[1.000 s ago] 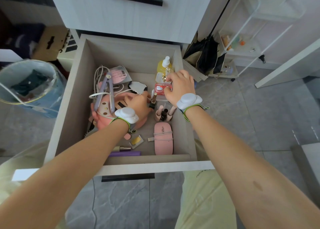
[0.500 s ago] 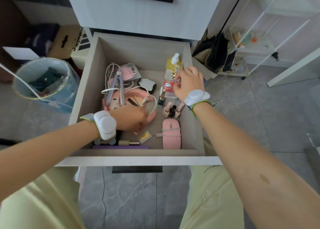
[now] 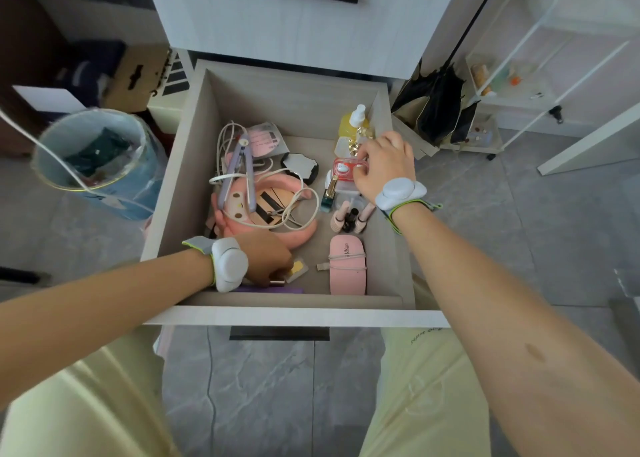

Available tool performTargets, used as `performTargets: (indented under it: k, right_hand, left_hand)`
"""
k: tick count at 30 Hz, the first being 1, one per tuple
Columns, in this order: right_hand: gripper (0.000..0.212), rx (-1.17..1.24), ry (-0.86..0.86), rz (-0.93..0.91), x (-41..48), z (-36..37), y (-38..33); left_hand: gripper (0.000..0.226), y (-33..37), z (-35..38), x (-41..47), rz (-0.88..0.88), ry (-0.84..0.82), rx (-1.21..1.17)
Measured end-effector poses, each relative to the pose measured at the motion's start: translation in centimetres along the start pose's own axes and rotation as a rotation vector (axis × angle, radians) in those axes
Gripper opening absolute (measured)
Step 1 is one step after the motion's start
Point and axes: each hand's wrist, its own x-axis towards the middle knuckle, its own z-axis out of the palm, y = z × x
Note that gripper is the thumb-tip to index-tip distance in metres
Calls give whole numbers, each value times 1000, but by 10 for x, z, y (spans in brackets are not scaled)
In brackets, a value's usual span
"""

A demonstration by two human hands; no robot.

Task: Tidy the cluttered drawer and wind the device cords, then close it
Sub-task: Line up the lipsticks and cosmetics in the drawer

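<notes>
Far left on the floor, outside the drawer (image 3: 173, 186): a lined bin (image 3: 93, 159), drifted further right in view than half a second ago as the head turned.

Inside the open drawer, at its left: a lilac hair iron (image 3: 239, 176) lying across a pink device (image 3: 263, 211), with loose white cords (image 3: 298, 207) looped over both, unwound as before.

At the near-left corner: left hand (image 3: 266, 259), now pulled back toward the near wall from where it rested on the pink device half a second ago, fingers curled down over a small metal-capped tube (image 3: 277, 282) beside a purple stick (image 3: 277, 288). Cannot tell whether actually gripped, fingertips being hidden under the hand.

Just right of that: a yellow sachet (image 3: 298, 268), then a pink nail lamp (image 3: 347, 264) with its cord already wrapped round it, unmoved.

Farther in, middle: a black compact (image 3: 300, 166).

Right side: small bottles (image 3: 349, 216) standing in a cluster, a red clear case (image 3: 346, 169), a yellow spray bottle (image 3: 353, 124) at the far right corner. Right hand (image 3: 384, 166) in much the same spot as earlier, fingers pinched loosely at the red clear case's right edge.
</notes>
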Motion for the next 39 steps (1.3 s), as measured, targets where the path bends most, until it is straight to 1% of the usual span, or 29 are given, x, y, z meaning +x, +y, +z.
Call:
performTargets:
  k: [2,5,9,11,13,15,17,19,21,23,27,30,35,39]
  right_hand:
    - [21,8,0,3,0,0,-1]
    - [21,7,3,5,0,0,-1]
    - [22,11,2,10,0,0,-1]
    - [23,14,1,9,0,-1,0]
    - [23,18,-6,10,1,-1,-1]
    - [24,28,-5,13,0,-1,1]
    - [24,30,-5,10,0,-1,0]
    - [23,33,-6,13,1,-1,2]
    - [23,39,-8,12,1,0,1]
    - [23,45,-7,12,1,1,3]
    - [22,52,9,7,2,1,2]
    - [23,52,11,8,2,2,5]
    - [23,61,18,8,2,3,5]
    - [24,63,19,8,2,4,5]
  left_hand:
    - [4,0,2,1,-15,-3,-23]
    - [12,-1,5,2,-32,32,-72]
    - [20,-6,-5,-4,-26,97,-326]
    - [22,-11,-8,-5,-8,186,-472]
    - [18,-16,-13,-6,-16,310,-707]
    - [13,-17,-24,-3,-93,478,-890]
    - [12,-19,-36,3,-163,687,-955]
    - [12,-18,-45,15,-271,835,-939]
    - [14,-16,-48,27,-390,893,-887]
    - [14,-11,-48,39,-425,891,-855]
    - [23,-4,-45,52,-470,872,-780]
    - [24,0,-45,59,-491,872,-746]
    - [20,10,-42,68,-548,906,-754]
    - [21,10,-38,68,-530,885,-778]
